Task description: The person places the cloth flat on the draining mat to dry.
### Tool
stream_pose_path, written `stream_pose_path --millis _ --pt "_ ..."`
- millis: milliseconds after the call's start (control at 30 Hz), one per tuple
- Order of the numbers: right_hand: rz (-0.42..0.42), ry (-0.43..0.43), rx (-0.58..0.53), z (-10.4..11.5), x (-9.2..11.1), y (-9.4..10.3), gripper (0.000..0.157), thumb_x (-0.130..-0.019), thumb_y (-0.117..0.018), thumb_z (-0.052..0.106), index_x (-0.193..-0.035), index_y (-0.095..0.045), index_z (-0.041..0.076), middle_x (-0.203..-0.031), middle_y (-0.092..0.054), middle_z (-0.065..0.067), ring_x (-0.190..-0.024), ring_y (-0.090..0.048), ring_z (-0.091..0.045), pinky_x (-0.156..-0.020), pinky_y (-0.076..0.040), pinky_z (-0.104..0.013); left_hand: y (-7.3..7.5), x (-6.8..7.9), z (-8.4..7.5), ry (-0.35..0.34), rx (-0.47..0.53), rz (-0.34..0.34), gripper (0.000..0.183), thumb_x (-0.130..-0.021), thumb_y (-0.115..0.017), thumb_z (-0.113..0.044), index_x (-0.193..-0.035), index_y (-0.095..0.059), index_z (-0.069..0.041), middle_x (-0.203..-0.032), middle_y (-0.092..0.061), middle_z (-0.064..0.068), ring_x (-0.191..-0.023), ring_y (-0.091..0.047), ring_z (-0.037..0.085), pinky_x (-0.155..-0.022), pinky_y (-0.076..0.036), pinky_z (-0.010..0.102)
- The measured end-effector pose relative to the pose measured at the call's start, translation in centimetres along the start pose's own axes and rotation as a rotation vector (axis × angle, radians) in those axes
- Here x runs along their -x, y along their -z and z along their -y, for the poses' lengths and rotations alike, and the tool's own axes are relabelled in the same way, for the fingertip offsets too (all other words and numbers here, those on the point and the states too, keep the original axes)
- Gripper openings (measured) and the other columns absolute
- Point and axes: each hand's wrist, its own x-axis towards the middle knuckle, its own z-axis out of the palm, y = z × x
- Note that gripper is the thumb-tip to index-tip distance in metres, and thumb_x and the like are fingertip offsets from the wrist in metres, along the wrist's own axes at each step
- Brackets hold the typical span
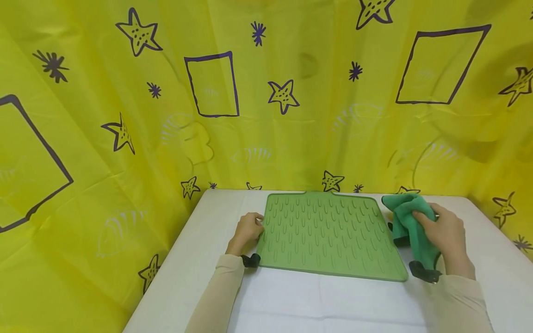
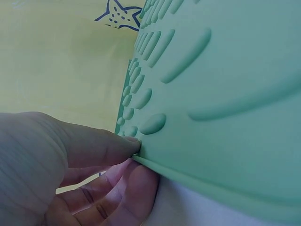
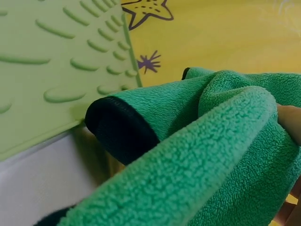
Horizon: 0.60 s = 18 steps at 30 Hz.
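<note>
Now the mat's left edge is pinched by the left hand (image 1: 247,229), its thumb (image 2: 106,147) laid on the ridged face and curled fingers tucked beneath, with only the thin rim caught between them. Over on the other side, a green cloth (image 1: 410,217) is gripped by the right hand (image 1: 447,231); the fluffy fabric is clamped under bent fingers, though most of the fingertips are hidden by its folds. The cloth is bunched at the top and let down in loose drapes, its border trimmed in black. One black-edged flap is held right by the mat's right side; whether contact is made there cannot be told.

Between the two hands, the light green mat (image 1: 325,236) is seen spread out over the white table (image 1: 283,300), towards its far side. Its upper face is covered in rows of raised, elongated ridges, its corners are rounded, and a broad tab is formed along the far edge. How fully its underside is supported by the tabletop cannot be made out.

Further out, both forearms are covered by beige sleeves (image 1: 216,296), and a small black device (image 1: 251,261) is worn at each wrist. Behind it all, a yellow curtain (image 1: 291,148) is hung, printed with dark stars, bursts and frames.
</note>
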Motion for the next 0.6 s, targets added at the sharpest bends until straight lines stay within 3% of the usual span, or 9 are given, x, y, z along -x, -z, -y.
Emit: stream_pose_path --millis 267,600 --pt "-0.033 0.024 -0.035 1.4 -0.1 0.4 0.04 -0.096 -0.055 0.036 -0.116 -0.06 0.001 -0.106 -0.062 -0.03 -0.087 -0.053 -0.04 -0.063 -0.035 -0.036 -0.1 -0.1 0.1 0.002 0.007 -0.002 0.038 -0.079 -0.061 0.001 -0.116 -0.066 -0.003 -0.089 -0.069 0.007 -0.071 -0.06 0.015 -0.061 -0.049 0.025" --pt "-0.071 0.058 -0.064 3.2 -0.1 0.5 0.038 -0.096 -0.056 0.037 -0.103 -0.061 0.0 -0.09 -0.062 -0.027 -0.076 -0.053 -0.034 -0.056 -0.036 -0.031 0.0 0.1 0.0 0.013 0.011 -0.001 0.038 -0.08 -0.061 0.001 -0.117 -0.066 -0.003 -0.088 -0.069 0.008 -0.07 -0.06 0.015 -0.061 -0.049 0.025"
